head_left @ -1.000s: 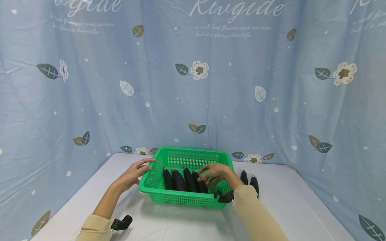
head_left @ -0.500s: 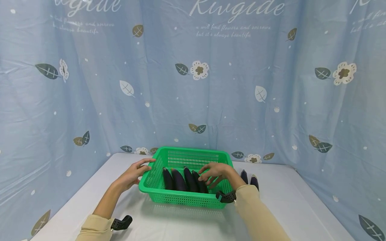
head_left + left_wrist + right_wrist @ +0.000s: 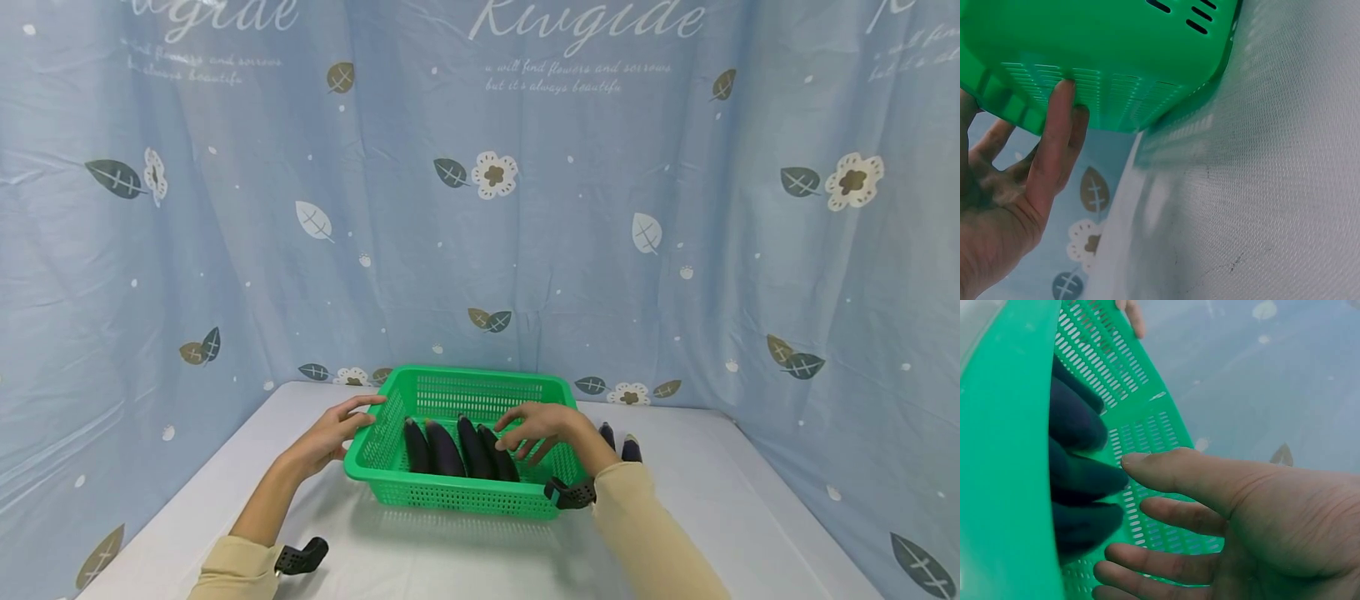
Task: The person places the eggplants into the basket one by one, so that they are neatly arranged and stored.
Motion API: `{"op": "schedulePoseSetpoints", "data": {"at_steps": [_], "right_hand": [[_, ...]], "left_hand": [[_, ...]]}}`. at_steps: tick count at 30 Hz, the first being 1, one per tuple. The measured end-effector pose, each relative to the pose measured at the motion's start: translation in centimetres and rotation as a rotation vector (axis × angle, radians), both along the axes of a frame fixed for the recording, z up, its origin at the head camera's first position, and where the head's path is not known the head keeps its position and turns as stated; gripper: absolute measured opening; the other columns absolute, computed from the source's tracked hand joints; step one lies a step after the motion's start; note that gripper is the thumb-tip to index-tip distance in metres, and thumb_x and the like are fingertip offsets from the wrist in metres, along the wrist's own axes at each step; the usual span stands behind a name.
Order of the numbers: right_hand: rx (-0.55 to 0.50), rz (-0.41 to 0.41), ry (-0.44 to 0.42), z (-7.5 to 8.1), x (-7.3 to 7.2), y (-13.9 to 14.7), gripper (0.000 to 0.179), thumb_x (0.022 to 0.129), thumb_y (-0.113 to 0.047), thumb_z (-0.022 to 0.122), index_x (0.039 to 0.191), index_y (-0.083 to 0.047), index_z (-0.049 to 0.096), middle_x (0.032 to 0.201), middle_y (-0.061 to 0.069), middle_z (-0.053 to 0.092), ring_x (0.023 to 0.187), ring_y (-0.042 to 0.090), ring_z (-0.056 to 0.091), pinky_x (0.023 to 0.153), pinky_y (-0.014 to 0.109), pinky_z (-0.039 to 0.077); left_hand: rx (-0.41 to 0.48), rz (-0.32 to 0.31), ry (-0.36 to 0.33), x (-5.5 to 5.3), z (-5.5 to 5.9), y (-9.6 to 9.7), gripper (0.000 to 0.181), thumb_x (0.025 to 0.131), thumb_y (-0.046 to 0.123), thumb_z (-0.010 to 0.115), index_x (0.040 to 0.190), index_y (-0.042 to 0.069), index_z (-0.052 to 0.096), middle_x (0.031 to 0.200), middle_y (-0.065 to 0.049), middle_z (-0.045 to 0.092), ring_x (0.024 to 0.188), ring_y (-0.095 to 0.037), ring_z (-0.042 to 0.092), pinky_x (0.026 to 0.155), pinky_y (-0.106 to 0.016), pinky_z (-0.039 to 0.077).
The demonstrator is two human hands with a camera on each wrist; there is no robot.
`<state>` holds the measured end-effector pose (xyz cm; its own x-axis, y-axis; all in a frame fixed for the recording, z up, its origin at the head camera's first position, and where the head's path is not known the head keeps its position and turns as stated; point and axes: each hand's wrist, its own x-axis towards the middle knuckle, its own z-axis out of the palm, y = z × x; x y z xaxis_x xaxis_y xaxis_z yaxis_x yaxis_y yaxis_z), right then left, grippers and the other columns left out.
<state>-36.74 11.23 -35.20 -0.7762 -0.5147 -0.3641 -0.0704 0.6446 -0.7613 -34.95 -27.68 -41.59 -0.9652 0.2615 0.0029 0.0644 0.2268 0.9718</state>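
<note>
Blue printed curtain (image 3: 480,250) behind, from 9 o'clock through 12 to 3. White tabletop (image 3: 420,558) below, at 6 o'clock. On it, a green basket (image 3: 457,492), slatted, rectangular and upright, long axis from 9 to 3 o'clock.

Inside, four dark eggplants (image 3: 444,450) in a side-by-side row; long axes from about 11 to 5 o'clock, stem ends toward 11, opposite ends partly hidden by the near wall. On the table past the basket's 3 o'clock side, two further eggplants (image 3: 632,449), stem ends toward roughly 12, lower parts hidden behind a beige sleeve (image 3: 652,525).

Left hand (image 3: 327,435) at the basket's 9 o'clock edge: fingers spread, lapped over the rim and set against the outer wall, gripping the edge between. Right hand (image 3: 543,422) over the interior, beside the row's 3 o'clock end: fingers parted wide, slightly bent, tips toward about 8; cannot tell any contact with the nearest eggplant. At each wrist, a black device (image 3: 302,557).
</note>
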Motion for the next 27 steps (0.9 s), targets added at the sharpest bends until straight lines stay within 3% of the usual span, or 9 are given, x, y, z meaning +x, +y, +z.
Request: {"op": "schedulePoseSetpoints", "data": {"at_steps": [8,20,27], "right_hand": [[0.014,0.042,0.055,1.2,1.1,0.8,0.052,0.091,-0.029,0.071,0.137,-0.013,0.055,0.116,0.011,0.066,0.104,0.035,0.067,0.080,0.047,0.059],[-0.017,0.055,0.118,2.0,2.0,2.6,0.049,0.091,-0.032,0.070,0.135,-0.016,0.056,0.118,0.014,0.066,0.103,0.036,0.066,0.077,0.045,0.059],[-0.048,0.088,0.133,2.6,2.8,3.4,0.048,0.092,-0.032,0.069,0.136,-0.016,0.056,0.117,0.011,0.066,0.103,0.036,0.065,0.078,0.044,0.059]], "left_hand": [[0.000,0.003,-0.005,-0.2,-0.1,-0.1,0.051,0.100,0.037,0.055,0.148,0.024,0.041,0.144,-0.020,0.048,0.115,-0.024,0.064,0.073,-0.050,0.059],[-0.009,0.000,0.001,0.0,0.0,0.0,0.051,0.101,0.035,0.054,0.148,0.023,0.040,0.146,-0.020,0.046,0.116,-0.024,0.063,0.072,-0.049,0.060],[-0.018,0.004,0.011,0.2,0.0,0.1,0.051,0.101,0.036,0.053,0.149,0.023,0.040,0.149,-0.021,0.042,0.128,-0.033,0.056,0.071,-0.048,0.060]]}}
